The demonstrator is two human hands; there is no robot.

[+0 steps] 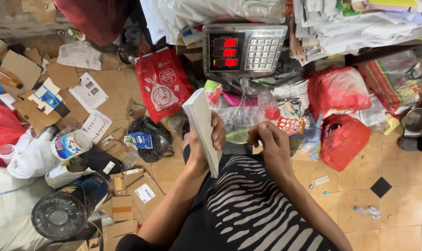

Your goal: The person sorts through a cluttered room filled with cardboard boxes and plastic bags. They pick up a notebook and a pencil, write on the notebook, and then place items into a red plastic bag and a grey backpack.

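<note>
Tan floor tiles (pixel 359 195) lie under heaps of scrap paper, cardboard and plastic bags. Nearest the camera is the person's lap in a black garment with pale stripes (pixel 248 209), both bare forearms reaching forward over it. The left hand (pixel 206 139) grips a thick white stack of paper (pixel 202 125), held on edge and tilted, with the thumb behind it and the fingers (pixel 218 132) wrapped around its front face. The right hand (pixel 269 139) is just beside it, its fingers curled inward and the tips drawn together near a clear plastic bag (pixel 241 116); whether they pinch anything cannot be told. To the left on the floor sit flattened cardboard pieces (pixel 127 200), a black round drum (pixel 59 216) and a white paper cup (pixel 73 144) lying on its side. On the right a red plastic bag (pixel 343 139) rests on the tiles, with a small plastic bottle (pixel 369 211) lying well apart from it. Beyond the hands a red printed bag (pixel 164 83) leans beside a metal digital scale (pixel 243 49) with red lit digits and a keypad. Farthest back, stacks of white paper (pixel 350 23) pile up.
</note>
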